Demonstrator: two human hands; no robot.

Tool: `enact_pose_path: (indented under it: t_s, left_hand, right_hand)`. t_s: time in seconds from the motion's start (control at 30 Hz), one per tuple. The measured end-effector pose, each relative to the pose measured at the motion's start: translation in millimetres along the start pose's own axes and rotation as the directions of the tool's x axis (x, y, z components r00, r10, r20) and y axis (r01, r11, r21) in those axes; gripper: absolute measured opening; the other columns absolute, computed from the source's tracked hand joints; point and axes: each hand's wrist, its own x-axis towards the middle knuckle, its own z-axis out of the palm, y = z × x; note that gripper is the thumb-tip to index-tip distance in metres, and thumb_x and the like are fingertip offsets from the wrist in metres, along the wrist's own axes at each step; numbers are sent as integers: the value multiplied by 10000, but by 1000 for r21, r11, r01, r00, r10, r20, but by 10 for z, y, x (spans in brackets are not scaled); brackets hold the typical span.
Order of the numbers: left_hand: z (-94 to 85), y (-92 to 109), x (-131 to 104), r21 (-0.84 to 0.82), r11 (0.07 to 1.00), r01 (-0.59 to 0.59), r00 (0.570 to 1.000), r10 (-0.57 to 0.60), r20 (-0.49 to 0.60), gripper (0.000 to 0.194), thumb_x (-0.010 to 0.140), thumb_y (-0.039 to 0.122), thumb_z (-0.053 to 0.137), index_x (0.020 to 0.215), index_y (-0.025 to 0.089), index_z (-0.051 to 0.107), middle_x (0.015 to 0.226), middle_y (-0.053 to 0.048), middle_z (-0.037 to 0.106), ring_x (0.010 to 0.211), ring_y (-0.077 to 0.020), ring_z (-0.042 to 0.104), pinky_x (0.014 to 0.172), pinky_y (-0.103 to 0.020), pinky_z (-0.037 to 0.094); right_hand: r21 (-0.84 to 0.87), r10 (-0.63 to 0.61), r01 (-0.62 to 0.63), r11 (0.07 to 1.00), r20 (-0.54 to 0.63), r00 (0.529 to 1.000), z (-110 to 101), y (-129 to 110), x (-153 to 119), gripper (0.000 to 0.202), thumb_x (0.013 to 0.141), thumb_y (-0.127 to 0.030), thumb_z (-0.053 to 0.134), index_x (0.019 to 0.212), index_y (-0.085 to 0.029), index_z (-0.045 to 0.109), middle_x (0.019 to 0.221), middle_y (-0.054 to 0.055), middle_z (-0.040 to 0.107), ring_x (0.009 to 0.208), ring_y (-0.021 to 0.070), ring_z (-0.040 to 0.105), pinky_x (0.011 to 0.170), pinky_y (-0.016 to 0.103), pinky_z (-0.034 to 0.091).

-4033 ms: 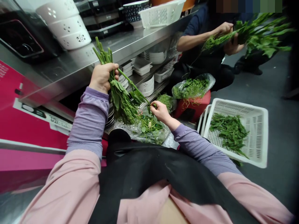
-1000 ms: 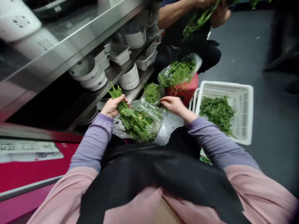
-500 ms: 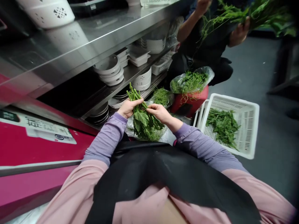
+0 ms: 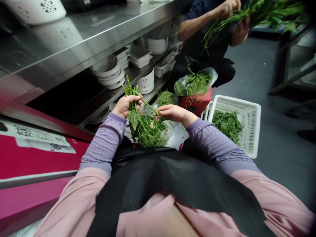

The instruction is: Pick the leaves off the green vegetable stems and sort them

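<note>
My left hand (image 4: 128,104) is closed around a bunch of leafy green stems (image 4: 134,119), cut ends up and leaves hanging down. To its right, my right hand (image 4: 170,112) pinches a single green stem (image 4: 149,106) that slants out from the bunch. Beneath both hands lies a heap of greens (image 4: 150,133) on clear plastic. A white slotted basket (image 4: 250,126) on the floor at my right holds picked leafy greens (image 4: 227,125).
A co-worker (image 4: 204,36) crouches ahead, holding long greens (image 4: 266,13). A plastic bag of greens (image 4: 196,82) rests on a red container (image 4: 201,99). Steel shelving (image 4: 103,34) with stacked white bowls (image 4: 110,72) runs along the left, above a red box (image 4: 37,161).
My right hand has drawn one stem away from the bunch, to the right. The left hand keeps its hold. The whole view has shifted slightly, and the co-worker's hands have come closer together.
</note>
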Motion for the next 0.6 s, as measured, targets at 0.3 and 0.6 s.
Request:
enact_pose_path:
  t_s: [0.3,0.6]
  left_hand:
    - [213,162,-87,238,950,-204,962,240,-132,171,599,195,625,742,113,579,562,-12,584,379,-90,486,399,-224,408]
    - [375,189,-230,376,846,-377,819,494,-291,98,626,212,600,672,147,542,487,34,525,363,-65,451,371,-188,370]
  right_hand:
    - [-666,-481,224,712,-230,846,258,75,23,193,690,-237,647,871,-173,667,795,37,652,745,152,578,708,273,431]
    - [-846,-638,-101,523,-468,612,230,220,228,176,752,-249,514,602,-160,491,655,76,560,702,158,502,657,259,386]
